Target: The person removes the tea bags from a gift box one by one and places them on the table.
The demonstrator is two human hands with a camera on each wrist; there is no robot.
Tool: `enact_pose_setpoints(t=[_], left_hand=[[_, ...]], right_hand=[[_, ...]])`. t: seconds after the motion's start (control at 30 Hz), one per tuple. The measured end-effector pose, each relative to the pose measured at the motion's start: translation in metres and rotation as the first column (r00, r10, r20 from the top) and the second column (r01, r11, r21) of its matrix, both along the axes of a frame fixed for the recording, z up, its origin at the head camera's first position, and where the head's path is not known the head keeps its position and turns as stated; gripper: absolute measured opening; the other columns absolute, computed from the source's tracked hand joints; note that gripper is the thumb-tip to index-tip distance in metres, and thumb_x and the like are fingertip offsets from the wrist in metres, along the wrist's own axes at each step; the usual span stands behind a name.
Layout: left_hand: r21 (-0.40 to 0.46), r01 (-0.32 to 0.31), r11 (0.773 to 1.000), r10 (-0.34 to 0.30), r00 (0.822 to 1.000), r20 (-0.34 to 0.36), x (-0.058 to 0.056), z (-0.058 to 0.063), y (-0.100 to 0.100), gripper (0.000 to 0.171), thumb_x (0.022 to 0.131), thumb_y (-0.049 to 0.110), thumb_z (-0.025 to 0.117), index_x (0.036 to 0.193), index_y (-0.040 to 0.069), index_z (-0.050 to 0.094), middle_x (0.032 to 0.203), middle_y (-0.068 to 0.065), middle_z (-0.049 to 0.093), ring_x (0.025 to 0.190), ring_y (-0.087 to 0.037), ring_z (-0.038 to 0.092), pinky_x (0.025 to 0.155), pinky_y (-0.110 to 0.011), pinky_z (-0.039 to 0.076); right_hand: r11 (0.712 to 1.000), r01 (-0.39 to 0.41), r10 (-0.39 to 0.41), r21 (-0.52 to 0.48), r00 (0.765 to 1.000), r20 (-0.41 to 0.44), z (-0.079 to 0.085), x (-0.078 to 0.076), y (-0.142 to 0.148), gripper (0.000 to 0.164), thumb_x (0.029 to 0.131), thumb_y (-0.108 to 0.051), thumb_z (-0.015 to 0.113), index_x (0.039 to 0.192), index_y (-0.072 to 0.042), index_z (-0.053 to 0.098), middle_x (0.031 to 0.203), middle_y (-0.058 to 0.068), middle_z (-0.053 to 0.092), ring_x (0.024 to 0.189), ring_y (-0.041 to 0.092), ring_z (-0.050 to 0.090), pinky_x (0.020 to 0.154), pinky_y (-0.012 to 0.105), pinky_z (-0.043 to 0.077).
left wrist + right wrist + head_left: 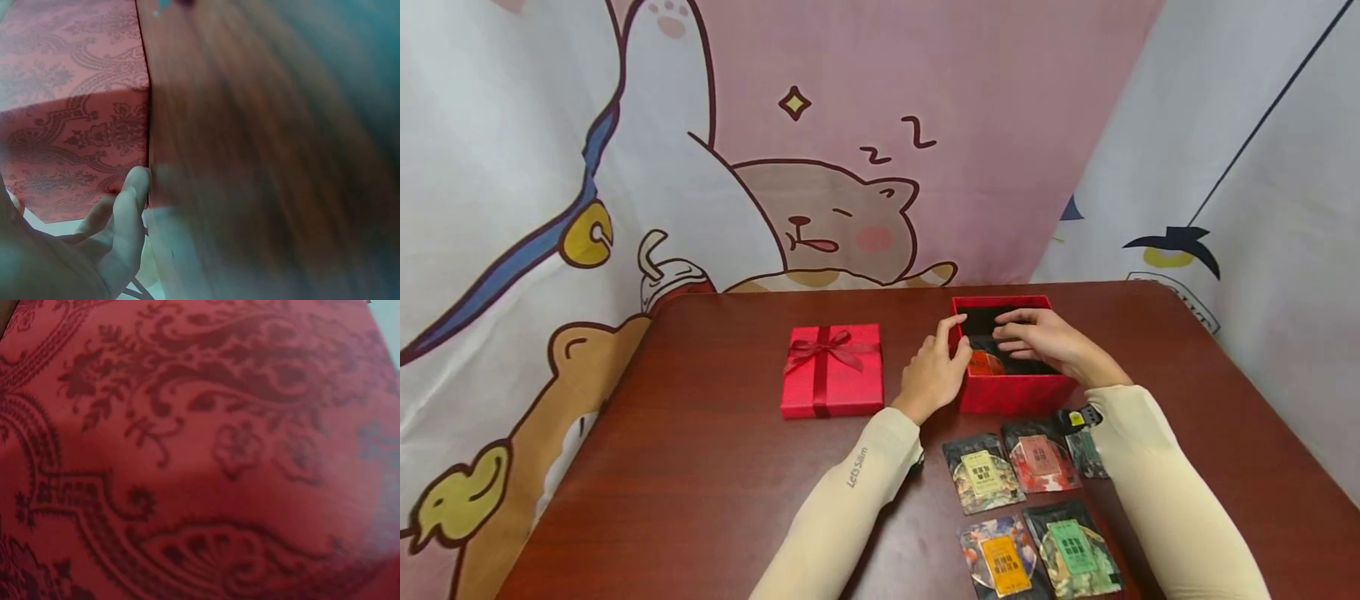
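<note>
A red box (1015, 393) with a dark inside stands on the table, its top uncovered. Inside it at the front left lies a dark packet with an orange-red label (985, 362). My left hand (931, 373) rests against the box's left side, its fingertips at the rim; the left wrist view has fingers (129, 212) against the patterned red wall (75, 144). Over the box's opening reaches my right hand (1048, 340), fingers extended above the dark interior with nothing visible in them. Only the patterned box wall (200, 450) fills the right wrist view.
A red lid (857, 379) with a ribbon bow lies left of the box. In front of the box are several flat packets, among them ones with yellow (983, 475), pink (1040, 457), orange (1006, 562) and green (1072, 548) labels. A printed curtain (985, 150) hangs behind the table.
</note>
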State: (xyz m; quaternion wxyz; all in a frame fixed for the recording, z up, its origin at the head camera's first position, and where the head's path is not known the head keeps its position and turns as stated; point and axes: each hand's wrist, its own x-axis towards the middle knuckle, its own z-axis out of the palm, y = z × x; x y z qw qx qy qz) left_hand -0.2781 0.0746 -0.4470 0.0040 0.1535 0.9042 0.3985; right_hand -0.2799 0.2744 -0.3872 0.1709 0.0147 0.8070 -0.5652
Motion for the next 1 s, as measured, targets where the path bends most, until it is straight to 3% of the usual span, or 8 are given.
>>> enact_pose_setpoints(t=[0.37, 0.67, 1.0], left_hand=[[-0.002, -0.002, 1.000, 0.002, 1.000, 0.001, -0.002, 0.003, -0.002, 0.047, 0.103, 0.048, 0.035, 0.150, 0.044, 0.029, 0.113, -0.007, 0.060, 0.090, -0.030, 0.064, 0.078, -0.050, 0.051], [-0.004, 0.017, 1.000, -0.017, 0.999, 0.028, 0.001, 0.002, 0.000, 0.048, 0.103, 0.052, 0.032, 0.150, 0.048, 0.026, 0.119, -0.006, 0.059, 0.092, -0.028, 0.063, 0.081, -0.050, 0.050], [0.008, 0.017, 1.000, -0.017, 1.000, 0.020, 0.002, 0.003, -0.002, 0.049, 0.103, 0.052, 0.032, 0.151, 0.044, 0.028, 0.119, -0.008, 0.059, 0.092, -0.029, 0.063, 0.080, -0.051, 0.050]], right_hand=[[0.998, 0.005, -0.009, 0.062, 0.998, 0.058, -0.006, -0.015, -0.005, 0.057, 0.103, -0.022, 0.047, 0.146, 0.011, 0.031, 0.146, 0.032, 0.041, 0.126, 0.048, 0.051, 0.103, 0.050, 0.043], [0.994, 0.026, -0.035, 0.111, 0.996, 0.085, -0.013, -0.012, -0.004, 0.060, 0.101, -0.027, 0.051, 0.144, 0.010, 0.033, 0.143, 0.032, 0.042, 0.122, 0.044, 0.053, 0.099, 0.047, 0.047], [0.995, 0.012, -0.022, 0.102, 0.995, 0.102, -0.013, -0.010, -0.006, 0.062, 0.101, -0.028, 0.051, 0.145, 0.011, 0.031, 0.143, 0.032, 0.041, 0.125, 0.046, 0.051, 0.101, 0.049, 0.045]])
